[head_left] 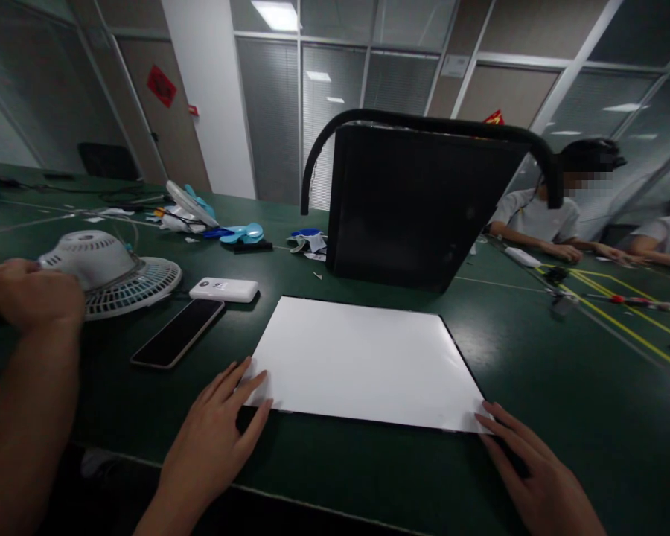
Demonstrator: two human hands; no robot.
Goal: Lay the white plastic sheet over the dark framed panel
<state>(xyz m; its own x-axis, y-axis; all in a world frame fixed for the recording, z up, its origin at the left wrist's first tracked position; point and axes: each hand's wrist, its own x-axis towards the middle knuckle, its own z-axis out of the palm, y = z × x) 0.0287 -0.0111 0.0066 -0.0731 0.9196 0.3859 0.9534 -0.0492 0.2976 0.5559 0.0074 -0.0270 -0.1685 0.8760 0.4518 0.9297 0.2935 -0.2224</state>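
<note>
Both grips spread flat: left hand [215, 439] fingertips touching the one white panel [362, 365] at its near-left corner, right hand [536, 476] at its near-right corner. Panel lies flat on the desk [563, 387] between them; one phone [177, 333] lies left of it.

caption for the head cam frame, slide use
Left hand and right hand rest on the near corners of a white panel on a green table.

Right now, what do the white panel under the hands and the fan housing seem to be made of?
White panel: looks like a thin rigid sheet, matte white face over a dark edge; plastic or coated board, hard to tell. Fan housing: moulded white plastic, judging by its slotted grille and smooth dome.
</note>
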